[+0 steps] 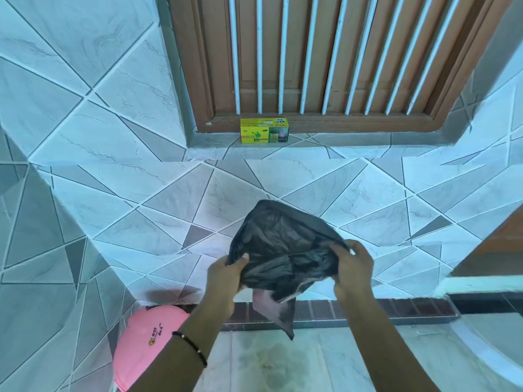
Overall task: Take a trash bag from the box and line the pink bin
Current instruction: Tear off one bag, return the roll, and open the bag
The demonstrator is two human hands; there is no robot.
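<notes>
Hands raised, L hand & R hand gripping bag edges

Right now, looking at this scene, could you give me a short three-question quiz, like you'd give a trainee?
1. True or false: the black trash bag is gripped by both the left hand and the right hand.
2. Where does the yellow-green box sit?
A. inside the bin
B. on the sill below the barred window
C. under the person's arm
3. Fill in: the pink bin is on the lower ______ side of the view, partly hidden by the forearm with the beaded bracelet.

Key: 1 true; 2 B; 3 left.
</notes>
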